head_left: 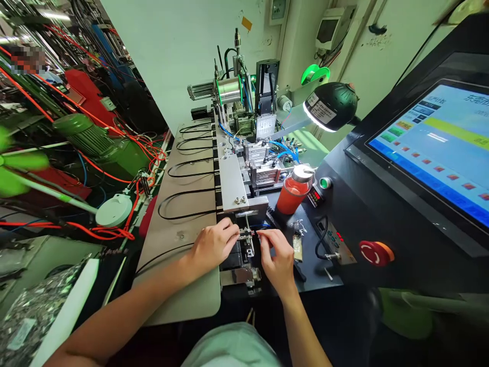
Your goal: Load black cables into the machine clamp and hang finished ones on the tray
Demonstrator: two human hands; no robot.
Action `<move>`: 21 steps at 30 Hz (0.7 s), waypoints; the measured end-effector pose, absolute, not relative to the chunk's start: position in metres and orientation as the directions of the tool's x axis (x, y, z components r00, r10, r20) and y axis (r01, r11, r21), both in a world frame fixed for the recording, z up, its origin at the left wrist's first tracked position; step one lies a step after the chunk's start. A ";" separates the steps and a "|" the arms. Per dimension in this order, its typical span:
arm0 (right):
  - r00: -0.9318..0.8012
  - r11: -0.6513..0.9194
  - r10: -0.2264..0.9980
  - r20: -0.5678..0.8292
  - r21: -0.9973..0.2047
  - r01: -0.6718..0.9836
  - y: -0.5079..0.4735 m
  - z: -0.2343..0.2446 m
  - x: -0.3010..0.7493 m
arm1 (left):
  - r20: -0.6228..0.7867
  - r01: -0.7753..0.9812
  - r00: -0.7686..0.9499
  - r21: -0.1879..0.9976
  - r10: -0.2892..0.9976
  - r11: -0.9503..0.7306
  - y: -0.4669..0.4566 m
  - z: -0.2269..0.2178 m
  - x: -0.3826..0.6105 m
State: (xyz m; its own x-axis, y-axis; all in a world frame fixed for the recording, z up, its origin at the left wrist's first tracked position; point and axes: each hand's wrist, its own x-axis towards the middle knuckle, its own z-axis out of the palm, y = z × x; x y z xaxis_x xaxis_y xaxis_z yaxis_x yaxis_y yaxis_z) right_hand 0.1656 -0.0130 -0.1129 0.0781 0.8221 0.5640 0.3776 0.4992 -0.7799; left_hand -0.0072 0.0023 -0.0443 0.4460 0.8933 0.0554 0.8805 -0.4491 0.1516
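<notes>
My left hand (pixel 216 240) is closed in a pinch at the near end of the machine's rail, its fingertips at a small metal clamp fixture (pixel 246 235). A black cable (pixel 166 252) runs over the grey plate and under this hand, toward the pinch. Just right of the fixture, my right hand (pixel 278 253) has thumb and index finger pressed together. Tiny reddish wire ends (pixel 252 233) show between the fixture and those fingertips. Whatever the right fingers grip is too small to make out.
Looped black cables (pixel 187 204) lie along the grey plate (pixel 191 300), their ends at the rail (pixel 231 178). A red jar (pixel 292 196) stands beyond my right hand. To the right are an emergency stop button (pixel 376 253), a lit lamp (pixel 330 107) and a touchscreen (pixel 439 132).
</notes>
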 end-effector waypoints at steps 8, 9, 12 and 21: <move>0.076 0.519 0.812 0.579 -0.775 0.361 -0.015 -0.107 0.166 | 0.037 0.887 0.440 0.136 0.897 -0.441 0.003 -0.042 -0.005; 0.080 0.518 0.812 0.579 -0.776 0.360 -0.015 -0.107 0.165 | 0.039 0.887 0.440 0.134 0.897 -0.441 0.003 -0.042 -0.005; 0.084 0.509 0.817 0.570 -0.783 0.357 -0.015 -0.106 0.164 | 0.047 0.884 0.443 0.139 0.895 -0.446 0.003 -0.042 -0.006; 0.085 0.499 0.826 0.558 -0.792 0.352 -0.017 -0.105 0.166 | 0.051 0.882 0.446 0.148 0.894 -0.448 0.003 -0.041 -0.007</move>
